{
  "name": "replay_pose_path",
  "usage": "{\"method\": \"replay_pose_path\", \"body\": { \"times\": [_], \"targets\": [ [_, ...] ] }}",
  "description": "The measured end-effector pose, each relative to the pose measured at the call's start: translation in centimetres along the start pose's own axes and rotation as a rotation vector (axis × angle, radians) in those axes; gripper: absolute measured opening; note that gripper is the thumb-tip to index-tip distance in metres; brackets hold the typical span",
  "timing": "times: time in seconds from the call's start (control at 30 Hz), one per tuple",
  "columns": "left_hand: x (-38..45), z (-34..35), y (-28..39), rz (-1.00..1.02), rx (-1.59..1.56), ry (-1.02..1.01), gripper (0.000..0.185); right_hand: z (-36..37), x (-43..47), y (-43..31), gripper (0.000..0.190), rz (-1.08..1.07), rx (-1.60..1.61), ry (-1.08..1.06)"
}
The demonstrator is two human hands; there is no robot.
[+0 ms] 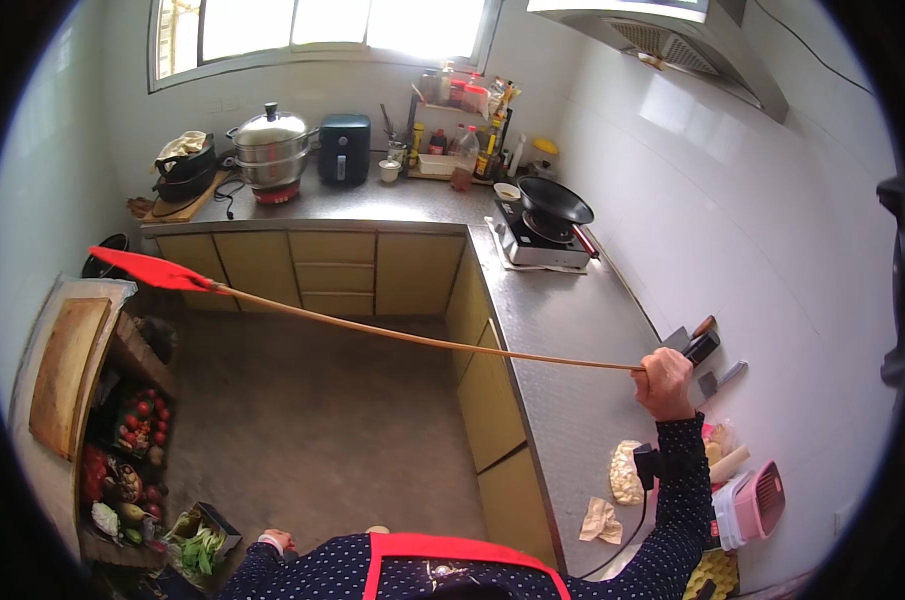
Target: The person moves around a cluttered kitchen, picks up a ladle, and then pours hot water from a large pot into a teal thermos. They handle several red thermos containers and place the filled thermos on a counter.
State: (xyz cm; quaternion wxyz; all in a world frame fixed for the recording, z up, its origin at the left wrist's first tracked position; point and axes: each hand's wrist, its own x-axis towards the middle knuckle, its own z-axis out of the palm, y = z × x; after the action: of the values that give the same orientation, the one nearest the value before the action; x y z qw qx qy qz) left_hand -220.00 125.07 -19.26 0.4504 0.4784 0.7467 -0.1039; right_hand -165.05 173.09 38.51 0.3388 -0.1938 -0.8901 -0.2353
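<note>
My right hand point(664, 381) is closed around the end of a long thin wooden stick point(422, 339), raised above the right-hand counter. The stick reaches across the view to the left, where a red piece, perhaps cloth or plastic point(152, 270), is tied to its far tip. My left hand point(278, 538) hangs low at the bottom left, partly seen past the sleeve; I cannot tell how its fingers are set or if it holds anything. A black device with a cable is strapped to my right wrist.
A black wok point(554, 201) sits on a portable gas stove point(542, 246). A steamer pot point(272, 154), an air fryer point(344, 150) and a bottle rack stand along the back counter point(392, 206). Knives point(700, 349) are at the right wall. Vegetables point(145, 424) and a wooden board point(70, 375) lie left.
</note>
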Motion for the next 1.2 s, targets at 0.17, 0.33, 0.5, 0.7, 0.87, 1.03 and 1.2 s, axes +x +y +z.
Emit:
{"method": "replay_pose_path", "body": {
  "times": [0.17,0.33,0.5,0.7,0.87,1.03,1.2],
  "targets": [
    [-0.4,-2.2,-4.9,-0.186,-0.016,0.141,0.035,6.3,3.5,-2.4,0.028,0.005,0.103,0.103],
    [-0.5,-2.0,-4.0,-0.4,-0.682,0.205,0.029,14.9,6.2,-3.9,0.024,0.109,0.279,0.225],
    [3.2,-2.1,-1.0,-0.602,-1.176,0.191,0.022,24.0,9.5,-3.2,0.023,0.233,0.433,0.344],
    [6.0,-6.5,4.4,-0.601,-1.275,0.274,0.022,33.3,14.5,1.1,0.031,0.385,0.507,0.424],
    [8.5,-11.4,9.2,-0.652,-1.3,0.362,0.024,40.1,20.1,6.3,0.036,0.452,0.601,0.506],
    [10.7,-14.0,10.0,-0.572,-0.957,0.348,0.026,47.5,28.0,8.0,0.042,0.433,0.938,0.612],
    [11.7,-17.8,8.1,-0.561,-0.782,0.323,0.026,54.8,37.6,7.2,0.042,0.391,1.357,0.723]
  ]
}}
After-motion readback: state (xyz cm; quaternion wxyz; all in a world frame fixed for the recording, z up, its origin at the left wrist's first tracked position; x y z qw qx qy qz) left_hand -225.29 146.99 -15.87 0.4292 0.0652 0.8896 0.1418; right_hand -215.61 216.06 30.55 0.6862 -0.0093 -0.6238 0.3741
